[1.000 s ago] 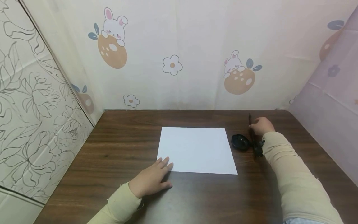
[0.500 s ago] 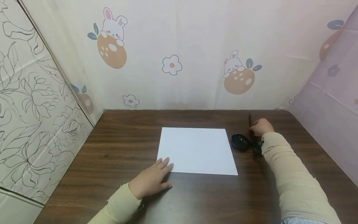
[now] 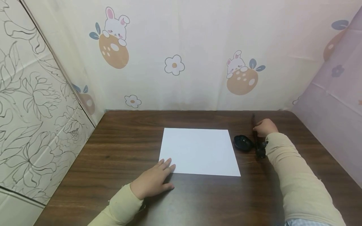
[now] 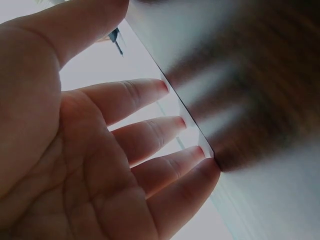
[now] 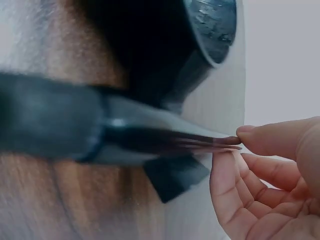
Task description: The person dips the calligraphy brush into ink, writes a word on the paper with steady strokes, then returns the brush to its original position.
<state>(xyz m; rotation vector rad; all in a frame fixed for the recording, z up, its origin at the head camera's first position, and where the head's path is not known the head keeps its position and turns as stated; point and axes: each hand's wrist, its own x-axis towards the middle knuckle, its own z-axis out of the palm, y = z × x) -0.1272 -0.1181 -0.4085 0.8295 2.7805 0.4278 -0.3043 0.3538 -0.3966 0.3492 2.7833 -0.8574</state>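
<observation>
A white sheet of paper lies flat on the dark wood table. Across its lower left corner my left hand rests with fingers spread; in the left wrist view the hand has fairly straight fingers at the paper's edge. Far right, my right hand holds a long, slender dark stick. The right wrist view shows the hand pinching the narrow end of a dark, tapered object between thumb and fingers. Left of the stick sits a round black dish, also partly seen as a dark vessel.
A small black object lies beside the dish, partly behind the stick and right sleeve. Around the wooden table stand a rabbit-print cloth at the back, a flower-patterned panel at left and a pale purple cloth at right.
The upper end of the stick has shifted very slightly to the right and looks blurred. The left hand and the paper have stayed in place.
</observation>
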